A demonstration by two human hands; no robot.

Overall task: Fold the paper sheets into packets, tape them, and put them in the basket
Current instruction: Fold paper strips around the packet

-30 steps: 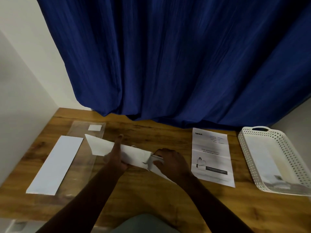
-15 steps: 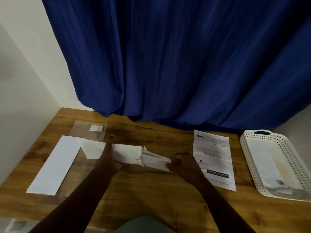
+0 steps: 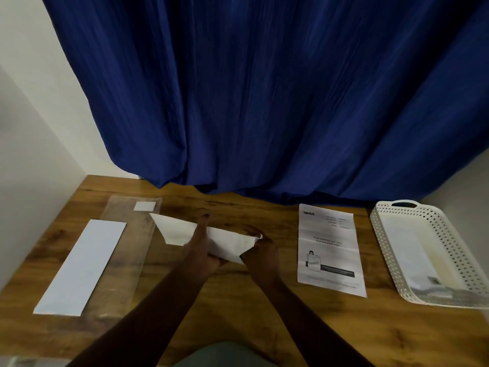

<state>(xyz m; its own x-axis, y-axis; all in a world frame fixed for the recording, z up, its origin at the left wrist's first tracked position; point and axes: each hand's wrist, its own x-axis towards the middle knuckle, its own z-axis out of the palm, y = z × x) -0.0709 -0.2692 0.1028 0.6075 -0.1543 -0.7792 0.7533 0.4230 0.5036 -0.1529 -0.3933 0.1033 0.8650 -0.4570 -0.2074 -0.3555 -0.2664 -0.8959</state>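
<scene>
A white paper sheet, partly folded into a long slanted shape, lies at the middle of the wooden table. My left hand lies across its middle, fingers stretched over the top and thumb curled under the near edge. My right hand pinches the sheet's right end, which is crumpled to a point. A printed sheet lies flat to the right. The white perforated basket stands at the far right with a flat packet inside.
A long white strip lies at the left, beside a clear plastic sleeve bearing a small white label. A blue curtain hangs along the table's back edge. White walls close in both sides.
The sheet's right end was pulled out to the right half a second ago; my right hand has now brought it back toward the middle. My left hand stays on the sheet.
</scene>
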